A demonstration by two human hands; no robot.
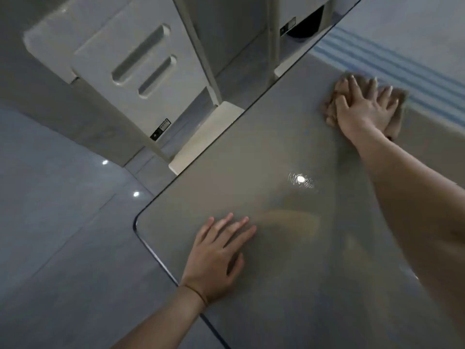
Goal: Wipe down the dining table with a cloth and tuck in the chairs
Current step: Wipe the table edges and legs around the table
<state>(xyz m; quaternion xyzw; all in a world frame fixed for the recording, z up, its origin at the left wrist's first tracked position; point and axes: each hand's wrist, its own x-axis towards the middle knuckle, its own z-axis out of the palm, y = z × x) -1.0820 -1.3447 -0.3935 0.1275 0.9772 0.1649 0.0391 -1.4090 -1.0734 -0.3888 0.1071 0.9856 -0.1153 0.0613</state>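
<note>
A: Left hand [218, 258] is seen nearest, laid flat on the glossy grey dining table [289, 222] just inside its rounded corner; fingers are spread wide, nothing is held. A thin band [195, 293] is worn at the wrist.

B: Right hand?

A: Right hand [362, 107] is stretched out further up the tabletop, palm down, fingers splayed over a crumpled tan cloth [395, 114] that is pressed onto the surface. A ceiling light reflection [300, 178] is caught between the two hands.

B: Chairs?

A: One white chair [141, 64] is seen beyond the far table edge, its seat partly under the top; its back has two slots. A second chair [297, 23] is partly visible further right. Grey tiled floor [50, 210] is seen at left. Blue stripes [392, 64] are seen past the cloth, source cannot be told.
</note>
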